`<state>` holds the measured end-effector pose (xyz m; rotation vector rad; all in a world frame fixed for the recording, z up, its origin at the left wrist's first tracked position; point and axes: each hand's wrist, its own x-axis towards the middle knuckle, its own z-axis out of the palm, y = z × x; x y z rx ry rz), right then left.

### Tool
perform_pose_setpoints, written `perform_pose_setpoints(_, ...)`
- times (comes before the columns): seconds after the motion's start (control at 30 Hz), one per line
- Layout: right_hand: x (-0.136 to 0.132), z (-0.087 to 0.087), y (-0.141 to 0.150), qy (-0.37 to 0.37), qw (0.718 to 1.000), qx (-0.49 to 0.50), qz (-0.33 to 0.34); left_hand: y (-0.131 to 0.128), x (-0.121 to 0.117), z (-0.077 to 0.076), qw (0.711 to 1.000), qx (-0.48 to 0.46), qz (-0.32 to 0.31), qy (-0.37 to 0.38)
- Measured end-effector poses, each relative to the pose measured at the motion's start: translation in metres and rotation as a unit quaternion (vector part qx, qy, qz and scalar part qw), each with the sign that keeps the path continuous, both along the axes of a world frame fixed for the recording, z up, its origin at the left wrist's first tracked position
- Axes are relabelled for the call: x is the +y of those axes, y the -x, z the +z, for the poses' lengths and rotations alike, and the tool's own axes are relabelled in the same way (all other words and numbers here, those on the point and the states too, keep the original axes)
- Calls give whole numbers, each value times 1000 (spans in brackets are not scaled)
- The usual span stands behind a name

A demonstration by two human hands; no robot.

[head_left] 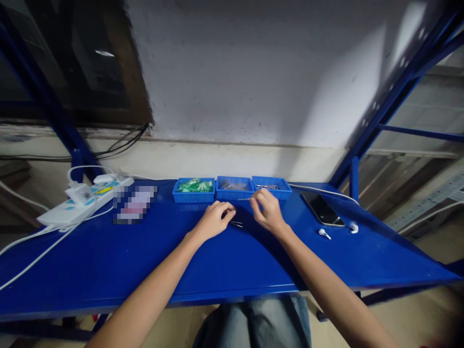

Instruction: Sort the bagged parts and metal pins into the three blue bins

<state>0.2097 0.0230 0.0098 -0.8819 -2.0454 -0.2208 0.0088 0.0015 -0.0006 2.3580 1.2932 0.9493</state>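
My left hand (214, 218) rests on the blue table (108, 261), fingers curled in a pinch on a small dark part, with thin metal tweezers (236, 224) lying just at its fingertips. My right hand (267, 209) hovers just in front of the trays, fingers pinched on a thin metal pin (243, 198) that points left. Behind the hands stand three small blue trays: the left tray (193, 196) holds green pieces, the middle tray (234, 194) holds brownish parts, the right tray (279, 194) holds small metal pins.
A white power strip (65, 212) with plugs and white cables lies at the far left. A blurred pink-white item (135, 204) lies beside it. A dark phone (322, 208) and two white earbuds (324, 234) lie at right. Blue shelf posts flank the table.
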Motion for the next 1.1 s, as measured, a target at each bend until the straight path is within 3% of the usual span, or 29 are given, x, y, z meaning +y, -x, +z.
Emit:
perform_pose_setpoints(0.17,29,-5,-45,1,963,112,-246,4,-4,-2,991,107,-51,57)
perform_pose_setpoints(0.27,37,-13,-58,39,948,124,-291,4,-4,-5,987,123,-62,87)
perform_pose_setpoints(0.33,34,-15,-53,47,954,131,-265,3,-4,-7,986,128,-61,87)
perform_pose_setpoints(0.4,27,-14,-39,58,973,117,-192,2,-3,-7,988,125,-49,75)
perform_pose_setpoints(0.5,11,-10,-10,84,995,21,-43,0,0,-6,996,77,-9,50)
perform_pose_setpoints(0.6,-3,-8,11,82,993,-78,33,0,4,-5,999,11,25,33)
perform_pose_setpoints(0.93,-14,-9,26,40,989,-140,32,-1,5,1,995,-44,89,16)
perform_pose_setpoints(1.1,-4,3,4,1,996,-67,-61,-4,3,-5,996,-57,58,24)
